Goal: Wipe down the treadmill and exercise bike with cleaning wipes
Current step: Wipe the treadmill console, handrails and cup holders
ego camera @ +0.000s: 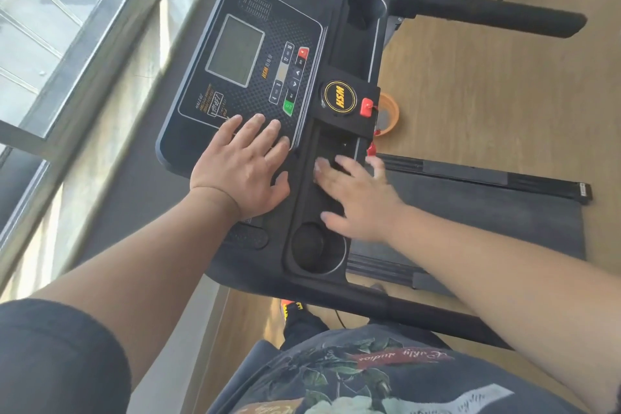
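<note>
The person stands at the treadmill (pixel 255 44), and its black console fills the middle of the view. The left hand (pixel 242 165) lies flat on the lower corner of the control panel with its fingers straight and spread. It holds nothing. The right hand (pixel 356 198) is over the long tray (pixel 322 151) just beside the panel. Its fingers are stretched out too, but the hand is blurry. I cannot tell if it presses a wipe under its palm. The two hands are near each other but do not touch.

On the panel sit a grey screen (pixel 235 50), a green button (pixel 288 107) and a red button (pixel 302 53). A round yellow and black badge (pixel 340 98) is below them, with a red safety clip (pixel 367 107) next to it. A round cup holder (pixel 317 250) is near the right hand, and another cup holder (pixel 365 7) is at the far end of the tray. The black belt (pixel 470 212) stretches away under the right arm. An orange bowl (pixel 389 114) sits on the wooden floor (pixel 487 94) beyond the console. A window (pixel 50 27) is on the left.
</note>
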